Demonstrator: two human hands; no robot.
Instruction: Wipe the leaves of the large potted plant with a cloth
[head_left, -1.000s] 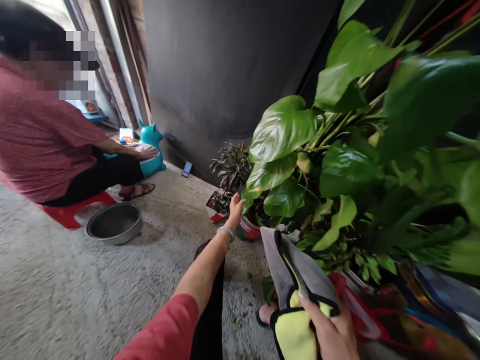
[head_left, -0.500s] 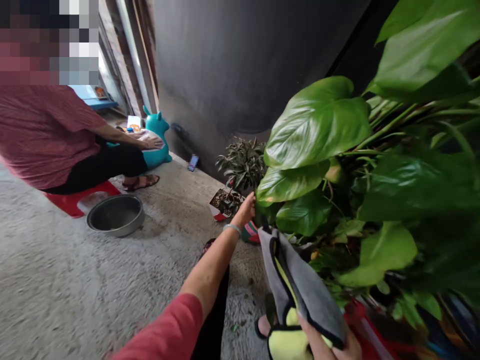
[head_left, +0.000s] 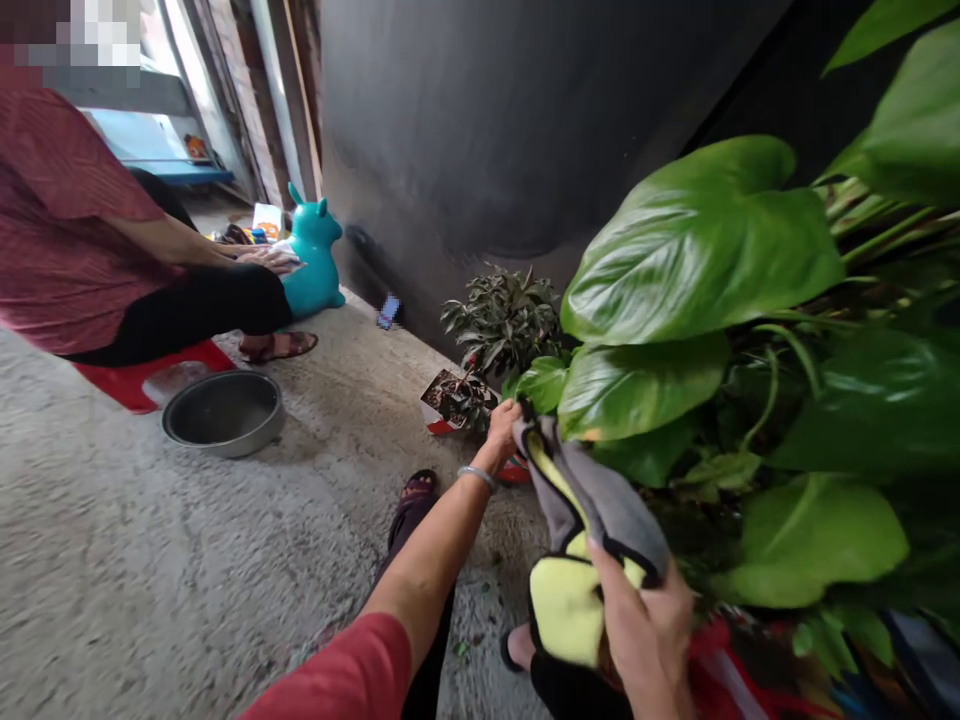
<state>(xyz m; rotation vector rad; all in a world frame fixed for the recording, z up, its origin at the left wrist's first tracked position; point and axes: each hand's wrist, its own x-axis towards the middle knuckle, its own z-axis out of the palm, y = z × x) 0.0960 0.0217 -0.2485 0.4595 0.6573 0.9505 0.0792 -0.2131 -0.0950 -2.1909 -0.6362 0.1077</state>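
A grey and yellow cloth (head_left: 622, 490) with black edging hangs folded from my right hand (head_left: 649, 620), whose thumb and fingers are closed on its lower part. Its far tip reaches my left hand (head_left: 505, 425). That hand has its fingers drawn together by a small green leaf (head_left: 544, 384), and whether they pinch the leaf or the cloth is hidden. Big glossy leaves (head_left: 697, 240) of a potted plant spread just above and to the right of both hands. Part of a red pot (head_left: 516, 470) shows behind my left wrist.
A darker bushy plant (head_left: 506, 318) and a box of soil (head_left: 448, 398) stand against the black wall. To the left, a person on a red stool (head_left: 135, 380) wipes a teal animal toy (head_left: 313, 255). A grey basin (head_left: 223, 415) rests on the concrete floor.
The tip of the cloth has come up against my left hand, and my right hand shows more fully. In view, the large leaves have shifted right. The other person's hand has moved back along the toy.
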